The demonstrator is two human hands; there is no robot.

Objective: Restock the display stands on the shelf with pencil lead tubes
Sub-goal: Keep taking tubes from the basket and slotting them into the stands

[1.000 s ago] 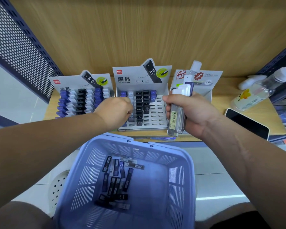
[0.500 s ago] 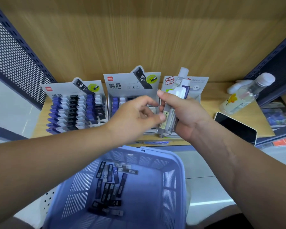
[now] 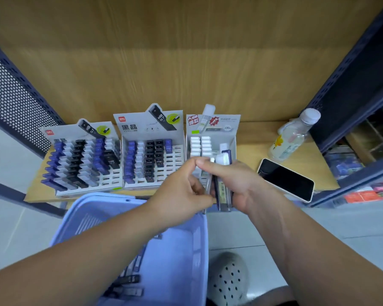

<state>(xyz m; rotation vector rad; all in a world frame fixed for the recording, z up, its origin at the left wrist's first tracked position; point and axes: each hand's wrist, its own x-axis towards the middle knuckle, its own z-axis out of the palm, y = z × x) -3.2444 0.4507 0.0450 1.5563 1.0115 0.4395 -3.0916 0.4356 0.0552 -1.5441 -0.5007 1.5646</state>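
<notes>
Three display stands sit on the wooden shelf: a nearly full left stand (image 3: 82, 160), a partly filled middle stand (image 3: 153, 160) and a right stand (image 3: 210, 142) with white-capped tubes. My right hand (image 3: 237, 184) grips a bundle of pencil lead tubes (image 3: 222, 184) upright in front of the right stand. My left hand (image 3: 181, 193) pinches one tube at the left side of that bundle. More tubes (image 3: 128, 281) lie in the blue basket (image 3: 181, 261) below.
A phone (image 3: 285, 180) lies on the shelf to the right, with a clear bottle (image 3: 292, 138) behind it. Perforated dark panels flank the shelf. A white clog (image 3: 228, 279) shows on the tiled floor beside the basket.
My left hand left the middle stand and came right to the bundle in my right hand. The view shifted, so the basket now sits lower left.
</notes>
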